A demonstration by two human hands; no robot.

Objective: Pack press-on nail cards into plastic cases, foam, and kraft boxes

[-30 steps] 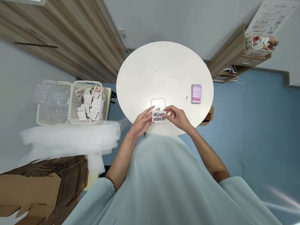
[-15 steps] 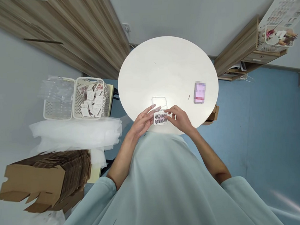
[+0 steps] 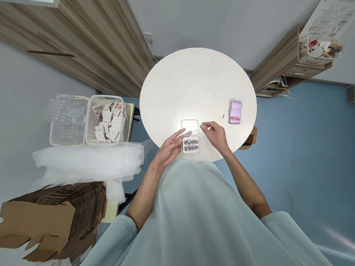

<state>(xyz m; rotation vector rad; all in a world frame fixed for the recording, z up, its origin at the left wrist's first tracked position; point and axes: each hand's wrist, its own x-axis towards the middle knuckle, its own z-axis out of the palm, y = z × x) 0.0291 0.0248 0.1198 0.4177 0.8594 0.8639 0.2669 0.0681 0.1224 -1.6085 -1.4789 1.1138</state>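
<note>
A small clear plastic case (image 3: 191, 152) lies at the near edge of the round white table (image 3: 197, 82), its transparent lid (image 3: 190, 126) raised and tilted back. Two rows of glossy dark, purplish nail-shaped pieces (image 3: 191, 145), like press-on nails, fill the case. My left hand (image 3: 170, 148) grips the case from its left side, fingers reaching behind the lid and thumb along the edge. Right of the lid and apart from it, my right hand (image 3: 215, 135) is pinched at thumb and index finger. Whatever may be between those fingertips is too small to make out.
A phone-like object (image 3: 235, 111), blurred out, lies on the right of the table beside a tiny dark scrap (image 3: 223, 117). To the left stand white baskets (image 3: 122, 111) with packets, white wrapping sheets (image 3: 88, 161) and flattened cardboard boxes (image 3: 37, 223). A wooden cabinet (image 3: 282, 59) stands right.
My right hand has drawn back from the pieces in the case, up and to the right. The left hand stays on the case. The whole view has shifted slightly.
</note>
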